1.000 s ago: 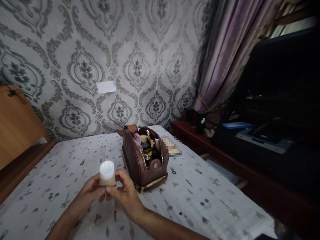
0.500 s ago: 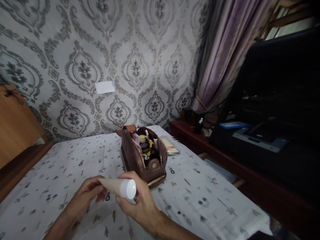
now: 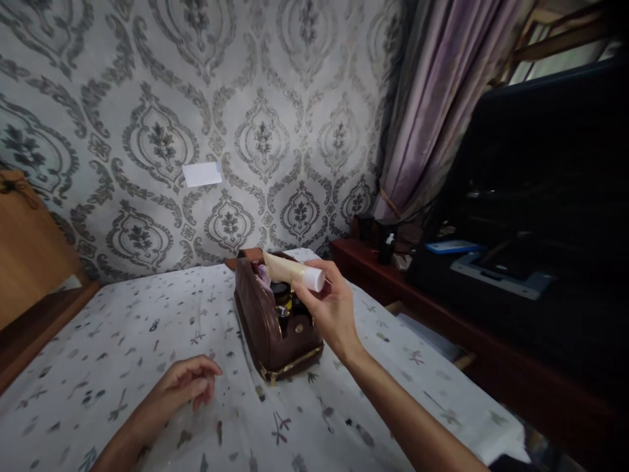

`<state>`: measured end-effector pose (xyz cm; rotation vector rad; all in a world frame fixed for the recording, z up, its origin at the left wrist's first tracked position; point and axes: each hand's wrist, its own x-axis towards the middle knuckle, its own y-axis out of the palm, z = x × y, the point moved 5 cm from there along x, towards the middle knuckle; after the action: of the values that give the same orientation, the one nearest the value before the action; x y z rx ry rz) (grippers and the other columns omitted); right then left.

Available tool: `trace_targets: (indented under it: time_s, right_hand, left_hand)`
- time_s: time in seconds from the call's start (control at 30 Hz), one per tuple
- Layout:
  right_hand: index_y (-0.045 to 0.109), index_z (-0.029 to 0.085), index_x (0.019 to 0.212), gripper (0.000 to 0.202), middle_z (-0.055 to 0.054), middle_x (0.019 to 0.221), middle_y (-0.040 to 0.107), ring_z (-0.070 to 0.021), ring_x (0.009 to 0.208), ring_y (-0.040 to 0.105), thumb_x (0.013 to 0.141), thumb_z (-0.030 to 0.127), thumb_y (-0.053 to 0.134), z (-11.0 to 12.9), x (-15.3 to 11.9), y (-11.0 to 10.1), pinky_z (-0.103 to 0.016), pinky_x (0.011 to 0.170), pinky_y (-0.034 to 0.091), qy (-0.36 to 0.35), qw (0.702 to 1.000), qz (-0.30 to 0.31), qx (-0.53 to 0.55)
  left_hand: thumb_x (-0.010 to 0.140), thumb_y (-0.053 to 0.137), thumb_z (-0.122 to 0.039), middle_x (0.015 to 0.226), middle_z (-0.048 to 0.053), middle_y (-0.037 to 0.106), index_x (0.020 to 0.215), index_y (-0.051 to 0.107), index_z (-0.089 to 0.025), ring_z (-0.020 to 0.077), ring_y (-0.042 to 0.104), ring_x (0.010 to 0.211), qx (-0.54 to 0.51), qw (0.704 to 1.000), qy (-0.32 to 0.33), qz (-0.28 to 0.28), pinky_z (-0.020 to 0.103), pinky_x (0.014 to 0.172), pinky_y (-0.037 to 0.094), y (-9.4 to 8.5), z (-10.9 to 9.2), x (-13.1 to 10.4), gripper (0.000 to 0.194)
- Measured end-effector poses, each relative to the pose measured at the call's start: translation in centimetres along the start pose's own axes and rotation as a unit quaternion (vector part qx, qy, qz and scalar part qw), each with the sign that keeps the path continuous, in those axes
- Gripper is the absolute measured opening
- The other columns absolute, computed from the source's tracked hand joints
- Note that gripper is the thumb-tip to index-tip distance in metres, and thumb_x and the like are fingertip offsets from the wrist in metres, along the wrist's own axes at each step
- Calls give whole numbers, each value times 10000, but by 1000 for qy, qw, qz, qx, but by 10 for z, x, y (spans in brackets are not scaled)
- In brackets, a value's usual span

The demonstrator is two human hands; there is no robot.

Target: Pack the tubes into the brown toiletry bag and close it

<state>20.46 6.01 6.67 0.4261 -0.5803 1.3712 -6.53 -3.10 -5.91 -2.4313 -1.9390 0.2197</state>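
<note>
Wall: patterned grey wallpaper fills the back of my view, with a small white slip stuck on it.
Curtain: a purple curtain hangs to my right, beside a dark cabinet with a low wooden ledge in front of it.
Bed: the printed sheet lies under both my arms, and the pouch stands on it.
Pouch: the brown leather pouch stands upright and open, bottles and small jars packed upright inside.
Right hand: my right hand is raised over the near edge of the pouch, fingers and thumb clamped on the tube just behind its cap.
Left hand: my left hand rests on the sheet well short of the pouch, fingers loosely curled, holding nothing.
Tube: the beige tube lies nearly level in my grip, white cap pointing right, its flat end over the open mouth of the pouch.
Change: a second ago I held the tube in both hands, low and near me. Now my left hand has let go and my right alone has carried it up to the pouch.
Meaning: I judge the tube is on its way in with the other things.
</note>
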Motion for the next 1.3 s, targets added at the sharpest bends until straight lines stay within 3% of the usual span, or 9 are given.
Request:
trace_targets:
  time_s: [0.17,0.33,0.6,0.8,1.0,1.17,1.23,1.3]
  right_hand:
    - [578,202,995,233,-46,950,609,-193,857,569,763,227,589,-11,8,17,-317,764,462,-48,985,56,-153]
    - [550,198,957,167,-58,954,596,-198,834,580,806,267,566,-13,13,33,-313,746,452,-61,961,92,-253]
    - [553,188,968,161,-75,983,629,-206,825,596,867,312,567,-16,15,50,-287,666,396,-70,888,142,-432]
    - [599,204,1014,156,-84,976,626,-239,942,578,893,283,541,-17,11,52,-303,726,404,-121,875,156,-443]
    - [620,208,1090,219,-103,1031,635,-243,972,583,906,259,513,-16,11,49,-308,752,418,-115,874,177,-437]
    - [542,220,1251,388,-89,1026,644,-221,856,618,865,179,529,-19,8,47,-293,691,420,-95,864,240,-433]
    - [525,214,1263,418,-86,1037,646,-216,871,620,853,132,509,-16,9,43,-295,721,434,-98,882,229,-400]
    - [524,197,1230,382,-91,1059,649,-219,917,615,850,151,517,-9,14,34,-314,781,451,-113,918,176,-337]
  left_hand:
    - [794,638,-618,705,45,620,967,687,-157,155,528,635,23,1000,1,20,244,581,401,3,0,1,494]
    - [766,661,-626,719,50,628,969,683,-162,156,536,625,20,999,-1,32,240,558,406,2,3,4,508]
    - [817,646,-555,744,48,628,1003,680,-165,156,543,658,16,998,15,65,234,578,403,3,9,2,433]
    - [796,653,-587,764,51,622,1012,674,-169,164,557,683,11,996,-13,84,230,575,418,8,9,2,471]
    - [779,654,-617,768,55,628,1015,673,-169,169,568,685,25,995,-22,92,229,565,401,9,14,4,507]
    - [772,662,-620,777,52,632,1028,669,-172,160,556,681,14,995,-30,96,225,561,377,7,24,5,516]
    - [774,662,-618,780,50,632,1028,669,-173,163,556,690,14,995,-25,96,233,577,384,7,24,5,511]
    - [773,662,-619,787,49,630,1024,671,-175,167,558,698,14,995,-21,99,245,600,395,8,22,5,510]
